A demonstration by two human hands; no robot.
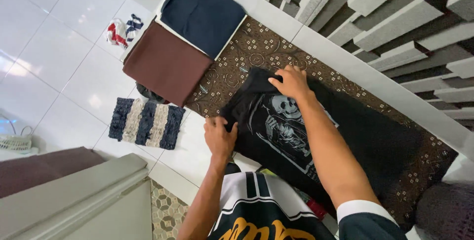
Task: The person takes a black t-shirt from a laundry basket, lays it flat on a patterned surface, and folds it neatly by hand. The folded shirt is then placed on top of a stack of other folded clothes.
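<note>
Both hands grip the black shirt (316, 136) on the patterned cloth (237, 67) — left hand (219, 139) pinching its near edge, right hand (292, 83) pressing the far edge — so keep even tension for a straight fold.

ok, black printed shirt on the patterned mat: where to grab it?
Grip the black shirt at its left end, where the left hand and right hand pinch the near and far corners. Probably come from above; it lies flat on the patterned mat.
</note>
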